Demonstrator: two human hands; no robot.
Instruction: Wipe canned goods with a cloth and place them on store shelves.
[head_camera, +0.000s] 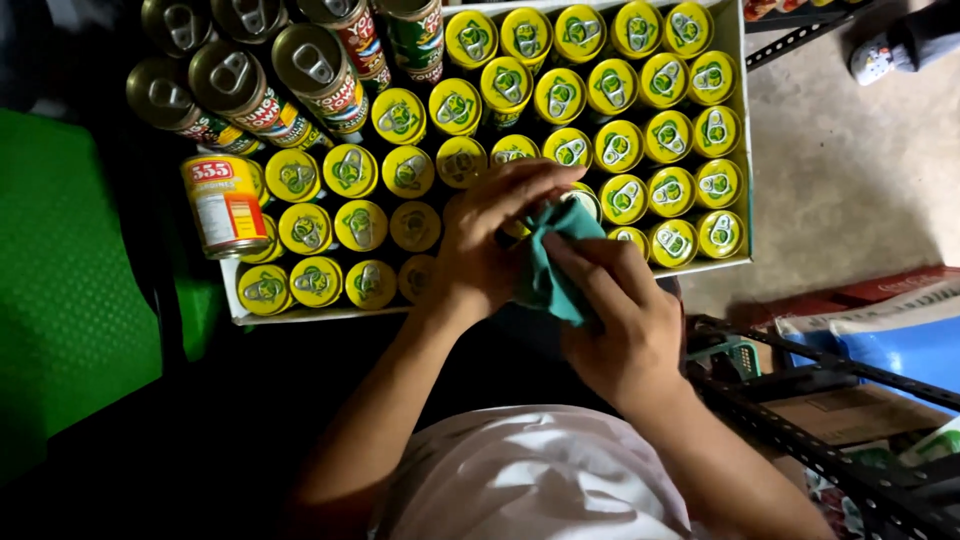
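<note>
My left hand (490, 240) grips a small yellow-lidded can (583, 200), mostly hidden under my fingers, above a white tray (300, 314). My right hand (615, 315) presses a teal cloth (550, 265) against that can. The tray holds several rows of upright cans with yellow pull-tab lids (620, 145). One can with a yellow and red label (222, 203) lies on its side on the tray's left end.
Taller cans with silver lids (235, 80) stand at the tray's far left corner. A green chair seat (60, 280) is on the left. Dark metal shelf rails (800, 400), a blue sack (900, 350) and cardboard sit at right. Concrete floor (850, 180) lies beyond, with someone's shoe (878, 58).
</note>
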